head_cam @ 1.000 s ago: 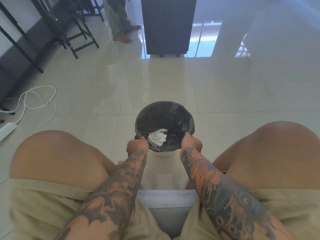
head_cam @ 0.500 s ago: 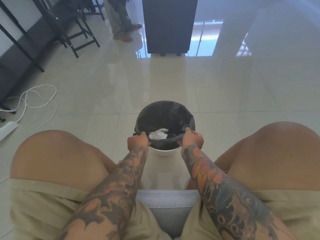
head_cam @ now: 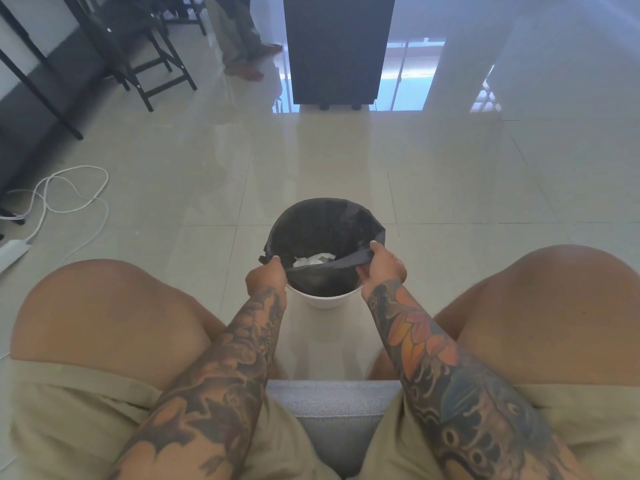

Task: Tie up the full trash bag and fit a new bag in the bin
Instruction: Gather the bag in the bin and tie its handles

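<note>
A small white bin (head_cam: 325, 300) stands on the tiled floor between my knees, lined with a black trash bag (head_cam: 318, 230). White crumpled paper (head_cam: 313, 260) lies inside the bag. My left hand (head_cam: 265, 278) grips the bag's near-left edge. My right hand (head_cam: 384, 266) pinches the near-right edge, which is lifted off the rim and stretched taut between both hands. The bag's far edge sits over the bin's rim.
I sit on a grey cushion (head_cam: 332, 410). A white cable (head_cam: 69, 199) and power strip (head_cam: 12, 251) lie at the left. Black chair legs (head_cam: 152, 74) stand at the back left, a dark cabinet (head_cam: 337, 50) straight ahead, and a person's feet (head_cam: 247, 69) beside it.
Both hands have pulled the bag's near edge up off the bin's rim, baring the white front of the bin. The right hand has risen further than the left.
</note>
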